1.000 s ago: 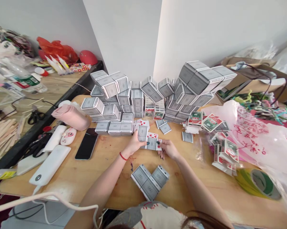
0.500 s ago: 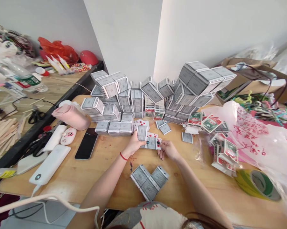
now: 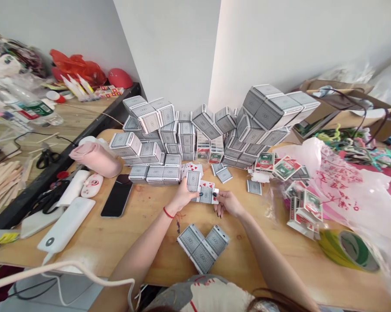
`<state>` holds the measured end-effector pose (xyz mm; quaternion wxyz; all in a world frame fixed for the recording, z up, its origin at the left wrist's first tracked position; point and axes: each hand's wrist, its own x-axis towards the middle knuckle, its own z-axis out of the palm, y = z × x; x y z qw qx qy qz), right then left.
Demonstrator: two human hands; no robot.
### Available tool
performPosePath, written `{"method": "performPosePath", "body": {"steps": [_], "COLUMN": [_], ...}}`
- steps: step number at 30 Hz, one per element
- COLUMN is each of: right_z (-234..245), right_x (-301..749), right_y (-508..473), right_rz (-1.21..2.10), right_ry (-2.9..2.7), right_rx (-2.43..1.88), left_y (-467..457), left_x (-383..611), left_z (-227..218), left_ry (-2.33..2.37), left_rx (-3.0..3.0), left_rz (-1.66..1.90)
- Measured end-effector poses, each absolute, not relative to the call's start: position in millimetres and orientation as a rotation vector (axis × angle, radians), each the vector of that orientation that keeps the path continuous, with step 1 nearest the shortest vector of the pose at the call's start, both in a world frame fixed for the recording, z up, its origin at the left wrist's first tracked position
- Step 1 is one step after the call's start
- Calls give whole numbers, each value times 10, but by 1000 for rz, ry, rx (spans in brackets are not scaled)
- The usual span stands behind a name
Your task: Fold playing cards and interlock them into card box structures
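Note:
Grey-backed playing cards are gripped in my left hand, which has a red cord at its wrist. Its thumb presses on more cards lying crosswise, some with red hearts showing. Thumb and fingers of my right hand pinch the right end of those crosswise cards. Behind my left hand, loose face-up cards lie partly covered. A V-shaped block built of cards rests on the table between my forearms, close to my body.
Stacked card blocks line the back, below the wall. Right of my hands lie loose cards, opened card boxes and a tape roll. A phone and a white power bank lie left.
My right fingers have shifted slightly at the cards' right end, and less of the heart card shows there. My left hand keeps its hold. The view has shifted a little.

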<state>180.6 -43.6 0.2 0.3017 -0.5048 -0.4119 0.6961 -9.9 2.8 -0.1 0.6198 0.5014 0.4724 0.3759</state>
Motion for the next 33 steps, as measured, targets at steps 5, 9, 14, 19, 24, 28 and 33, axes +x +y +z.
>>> {"method": "performPosePath", "body": {"steps": [5, 9, 14, 19, 24, 28, 33], "right_z": [39, 37, 20, -11, -25, 32, 177], "right_x": [1815, 1804, 1798, 1776, 1674, 1586, 1371], "right_y": [-429, -429, -418, -411, -475, -517, -519], "right_rz": [1865, 1866, 1853, 1819, 1616, 1182, 633], "right_ry": [-1064, -1058, -1103, -1152, -1178, -1398, -1796], "right_rx": [-1291, -1300, -1338, -1409, -1576, -1882, -2299], "left_y": [35, 28, 17, 15, 10, 4, 1], "left_x": [-99, -93, -95, -86, -76, -67, -47], "left_z": [-8, 20, 37, 13, -36, -28, 16], "left_ry": [1077, 1075, 1109, 1119, 1183, 1222, 1209], "left_rx": [1129, 1125, 1153, 1171, 1248, 1303, 1287], "left_rz": [863, 870, 873, 884, 877, 887, 897]}}
